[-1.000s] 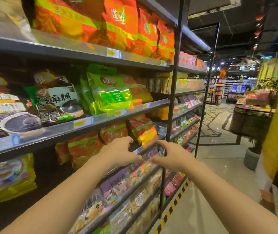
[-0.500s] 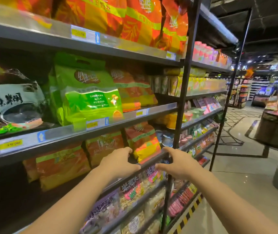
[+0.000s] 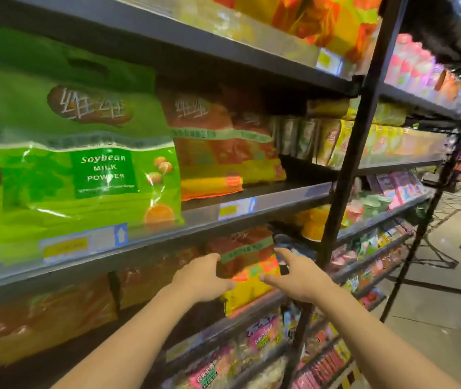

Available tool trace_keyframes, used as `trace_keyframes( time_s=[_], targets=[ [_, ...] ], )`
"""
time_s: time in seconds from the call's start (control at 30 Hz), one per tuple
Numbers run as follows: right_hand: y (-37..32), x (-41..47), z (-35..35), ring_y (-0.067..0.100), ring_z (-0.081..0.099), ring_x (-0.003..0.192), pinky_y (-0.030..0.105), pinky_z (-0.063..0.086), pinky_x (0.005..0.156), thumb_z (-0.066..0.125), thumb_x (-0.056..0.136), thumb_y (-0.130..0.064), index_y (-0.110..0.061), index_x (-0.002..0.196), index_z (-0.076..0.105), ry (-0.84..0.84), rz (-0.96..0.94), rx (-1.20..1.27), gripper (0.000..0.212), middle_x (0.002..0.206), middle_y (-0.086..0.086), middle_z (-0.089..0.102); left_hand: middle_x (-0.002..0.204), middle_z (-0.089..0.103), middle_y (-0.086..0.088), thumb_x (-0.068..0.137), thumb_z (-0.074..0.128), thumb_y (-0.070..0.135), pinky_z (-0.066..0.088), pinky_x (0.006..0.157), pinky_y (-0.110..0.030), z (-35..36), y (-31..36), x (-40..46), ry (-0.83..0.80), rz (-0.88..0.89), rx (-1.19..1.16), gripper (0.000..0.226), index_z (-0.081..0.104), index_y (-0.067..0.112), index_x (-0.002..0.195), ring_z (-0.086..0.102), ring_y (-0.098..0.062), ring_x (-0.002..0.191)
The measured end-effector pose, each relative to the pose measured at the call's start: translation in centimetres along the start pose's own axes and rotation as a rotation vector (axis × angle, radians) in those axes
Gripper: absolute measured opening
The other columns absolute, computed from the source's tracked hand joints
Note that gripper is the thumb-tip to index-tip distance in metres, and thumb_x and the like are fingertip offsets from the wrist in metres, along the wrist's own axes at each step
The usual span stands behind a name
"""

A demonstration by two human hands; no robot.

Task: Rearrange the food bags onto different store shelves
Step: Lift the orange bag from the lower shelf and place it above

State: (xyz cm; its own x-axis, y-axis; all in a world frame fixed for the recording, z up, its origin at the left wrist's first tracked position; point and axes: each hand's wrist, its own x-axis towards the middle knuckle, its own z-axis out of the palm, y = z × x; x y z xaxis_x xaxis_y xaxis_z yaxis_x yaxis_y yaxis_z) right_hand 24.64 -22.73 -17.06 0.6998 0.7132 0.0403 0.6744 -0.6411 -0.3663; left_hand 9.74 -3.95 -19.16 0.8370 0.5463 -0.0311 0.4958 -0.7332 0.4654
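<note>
A shopper's two hands are closing in on an orange-and-yellow food bag (image 3: 247, 272) standing at the front of a lower store shelf (image 3: 251, 311). The left hand (image 3: 201, 279) is lying against the bag's left edge with fingers spread and relaxed, thumb toward the front panel; the right hand (image 3: 298, 276) is reaching in at the bag's right edge, fingers extended and apart. Neither hand is gripping yet: both are released, bracketing the bag rather than clasping it, though motion blur is softening the fingertips.

The bag is sitting upright, its lower part overhanging the shelf lip slightly, with similar orange bags (image 3: 44, 321) lined up to its left on the same level. One tier up, a green soybean milk powder bag (image 3: 89, 164) and a red-orange bag (image 3: 218, 147) are resting on the middle shelf (image 3: 265, 204), whose edge is hanging close above the hands. A black upright post (image 3: 355, 141) is standing just right of the right hand.

The risk from here appears to be a loose, slippery grip: the glossy film could slide between open palms and the bag could drop to the floor. Lifting too steeply could also be knocking knuckles or the bag's top against the shelf edge overhead, or dragging a neighbouring bag forward.
</note>
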Motion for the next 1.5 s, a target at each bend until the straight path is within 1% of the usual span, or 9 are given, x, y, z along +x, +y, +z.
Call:
trace_keyframes(
  time_s=[0.17,0.5,0.6,0.77,0.87,0.97,1.17,1.4,1.5],
  targets=[
    [3.3,6.9,1.4,0.026,0.050,0.135,0.039,0.045,0.104,0.064,0.078,-0.071,-0.027,0.156,0.030,-0.035,-0.047,0.014,0.096,0.154,0.004,0.046,0.150,0.054,-0.006,0.085,0.059,0.070,0.043,0.089,-0.029,1.9,0.6,4.4,-0.034,-0.117,-0.019,0.078,0.047,0.022,0.146,0.055,-0.025,0.131],
    [9.2,17.8,3.6,0.032,0.053,0.129,0.042,0.047,0.103,0.065,0.078,-0.072,-0.009,0.143,0.048,-0.183,-0.173,0.041,0.092,0.144,0.014,0.053,0.142,0.060,-0.009,0.079,0.042,0.088,0.044,0.087,-0.037,5.7,2.2,7.7,0.007,-0.522,-0.033,0.091,0.062,0.017,0.131,0.059,-0.030,0.123],
    [10.5,19.8,4.2,0.034,0.057,0.121,0.041,0.050,0.096,0.063,0.077,-0.075,-0.005,0.129,0.056,-0.162,-0.197,0.021,0.088,0.132,0.018,0.060,0.127,0.068,-0.005,0.078,0.048,0.087,0.047,0.082,-0.034,7.2,2.5,8.0,0.077,-0.531,-0.117,0.069,0.068,0.028,0.107,0.063,-0.026,0.106],
    [11.5,21.5,5.3,0.036,0.056,0.118,0.041,0.049,0.095,0.057,0.076,-0.082,-0.002,0.121,0.057,-0.201,-0.212,-0.009,0.092,0.126,0.018,0.061,0.121,0.072,-0.010,0.079,0.056,0.082,0.052,0.093,-0.038,9.3,2.3,8.6,0.143,-0.538,-0.231,0.072,0.074,0.025,0.118,0.065,-0.030,0.112],
    [11.8,22.4,6.2,0.031,0.064,0.103,0.036,0.051,0.083,0.060,0.076,-0.080,-0.005,0.102,0.063,-0.225,-0.223,0.048,0.080,0.104,0.012,0.068,0.113,0.068,-0.030,0.069,0.061,0.085,0.050,0.074,-0.038,10.3,2.3,9.3,0.176,-0.578,-0.274,0.083,0.071,0.005,0.087,0.067,-0.038,0.103],
    [12.3,22.9,7.5,0.027,0.067,0.089,0.035,0.053,0.073,0.069,0.075,-0.072,-0.003,0.093,0.067,-0.260,-0.190,0.192,0.071,0.086,0.007,0.070,0.081,0.072,-0.004,0.054,0.068,0.088,0.053,0.062,-0.028,11.5,2.2,10.1,0.210,-0.623,-0.353,0.074,0.074,0.019,0.078,0.069,-0.015,0.079],
    [14.0,23.4,10.1,0.023,0.064,0.096,0.038,0.054,0.083,0.082,0.074,-0.053,-0.002,0.111,0.064,-0.342,-0.153,0.404,0.066,0.104,0.006,0.069,0.103,0.073,0.012,0.047,0.078,0.081,0.052,0.087,-0.026,13.3,1.1,12.0,0.141,-0.568,-0.476,0.054,0.071,0.043,0.085,0.067,-0.011,0.100],
    [15.2,23.7,12.7,0.035,0.041,0.134,0.038,0.036,0.110,0.082,0.074,-0.056,0.007,0.143,0.035,-0.325,-0.089,0.500,0.105,0.144,0.021,0.035,0.095,0.080,-0.001,0.066,0.093,0.042,0.057,0.080,-0.029,16.5,-0.9,13.5,0.210,-0.565,-0.679,0.034,0.081,0.020,0.089,0.072,-0.012,0.089],
    [15.4,24.5,13.6,0.037,0.060,0.117,0.047,0.047,0.105,0.084,0.075,-0.048,0.003,0.121,0.063,-0.388,-0.139,0.624,0.072,0.125,0.024,0.064,0.100,0.080,-0.005,0.074,0.091,0.032,0.058,0.083,-0.031,16.9,-1.0,13.6,0.236,-0.556,-0.744,0.030,0.080,0.015,0.097,0.073,-0.016,0.093]
  ],
)
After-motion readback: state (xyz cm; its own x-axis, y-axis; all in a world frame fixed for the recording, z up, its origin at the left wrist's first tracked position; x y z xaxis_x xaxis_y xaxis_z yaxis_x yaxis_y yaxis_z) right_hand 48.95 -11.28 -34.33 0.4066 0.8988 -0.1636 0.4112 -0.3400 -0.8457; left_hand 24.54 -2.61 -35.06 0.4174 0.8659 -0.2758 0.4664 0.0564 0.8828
